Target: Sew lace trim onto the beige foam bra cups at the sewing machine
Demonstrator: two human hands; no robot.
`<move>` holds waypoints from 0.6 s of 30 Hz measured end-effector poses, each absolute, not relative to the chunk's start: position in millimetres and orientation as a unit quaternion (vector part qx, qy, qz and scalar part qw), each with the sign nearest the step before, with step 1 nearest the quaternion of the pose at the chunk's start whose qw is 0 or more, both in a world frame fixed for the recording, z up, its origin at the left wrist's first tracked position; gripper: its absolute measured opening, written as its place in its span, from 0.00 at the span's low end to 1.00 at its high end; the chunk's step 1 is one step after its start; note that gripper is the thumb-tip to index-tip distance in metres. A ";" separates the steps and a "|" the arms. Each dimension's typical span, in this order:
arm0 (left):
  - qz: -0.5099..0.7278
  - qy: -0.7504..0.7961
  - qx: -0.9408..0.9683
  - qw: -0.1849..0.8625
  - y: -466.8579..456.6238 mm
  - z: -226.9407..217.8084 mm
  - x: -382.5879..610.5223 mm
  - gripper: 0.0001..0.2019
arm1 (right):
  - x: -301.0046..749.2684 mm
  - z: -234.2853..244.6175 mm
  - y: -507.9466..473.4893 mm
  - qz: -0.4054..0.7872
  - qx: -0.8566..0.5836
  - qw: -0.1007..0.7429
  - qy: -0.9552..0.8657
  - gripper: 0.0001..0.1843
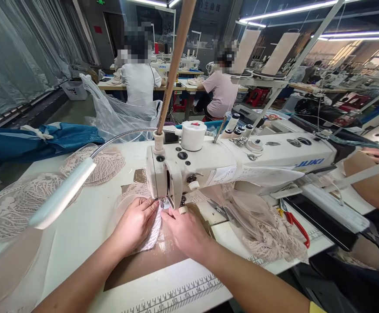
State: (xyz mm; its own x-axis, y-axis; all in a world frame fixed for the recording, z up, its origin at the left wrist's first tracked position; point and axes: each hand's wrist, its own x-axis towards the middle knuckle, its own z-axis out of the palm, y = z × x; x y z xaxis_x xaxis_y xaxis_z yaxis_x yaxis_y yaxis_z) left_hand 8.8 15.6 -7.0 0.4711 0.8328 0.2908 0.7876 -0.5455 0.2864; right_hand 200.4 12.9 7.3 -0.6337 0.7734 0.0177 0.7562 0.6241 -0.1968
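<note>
A white sewing machine [205, 163] stands before me, its needle and presser foot [163, 203] lit from the lamp. A piece of pale lace fabric [152, 237] lies under the foot and runs toward me. Pressed together, the fingers of my left hand [137, 224] grip this fabric just left of the foot. My right hand [189, 230] is closed at the fabric's right edge, thumb and forefinger close to the needle; its other fingers are curled and partly hidden by the machine head. Beige lace [140, 190] shows behind my left hand.
Lace cup pieces [93, 165] lie at the left, under a lamp [65, 191] on a bendable neck. To the right are bunched lace [270, 234], metal snips [218, 209] and red-handled scissors [296, 226]. A ruler strip [176, 300] lines the front edge. Co-workers sit beyond.
</note>
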 end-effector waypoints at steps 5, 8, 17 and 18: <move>0.190 0.497 0.846 0.016 11.1 -8.3 5.9 0.16 | 203.6 -0.1 10.2 0.083 -0.421 0.100 -0.897 0.21; 0.158 0.526 0.836 0.011 6.9 -9.0 5.6 0.20 | 204.2 -8.4 10.0 0.075 -0.418 0.133 -0.895 0.23; 0.135 0.615 0.776 0.023 -47.8 21.6 -32.9 0.19 | 204.7 -10.0 10.5 0.071 -0.407 0.182 -0.892 0.24; 0.138 0.626 0.768 0.020 -58.6 23.7 -49.9 0.19 | 204.8 -9.1 10.2 0.076 -0.405 0.185 -0.892 0.23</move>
State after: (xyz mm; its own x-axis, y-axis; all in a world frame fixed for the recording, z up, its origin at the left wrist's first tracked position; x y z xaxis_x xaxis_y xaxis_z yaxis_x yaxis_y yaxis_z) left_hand -49.9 -58.6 23.7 0.1790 0.9661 0.1861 0.9550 -0.2161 0.2033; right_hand 204.8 10.2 -9.1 -0.6028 0.7511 0.2691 0.6950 0.6600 -0.2853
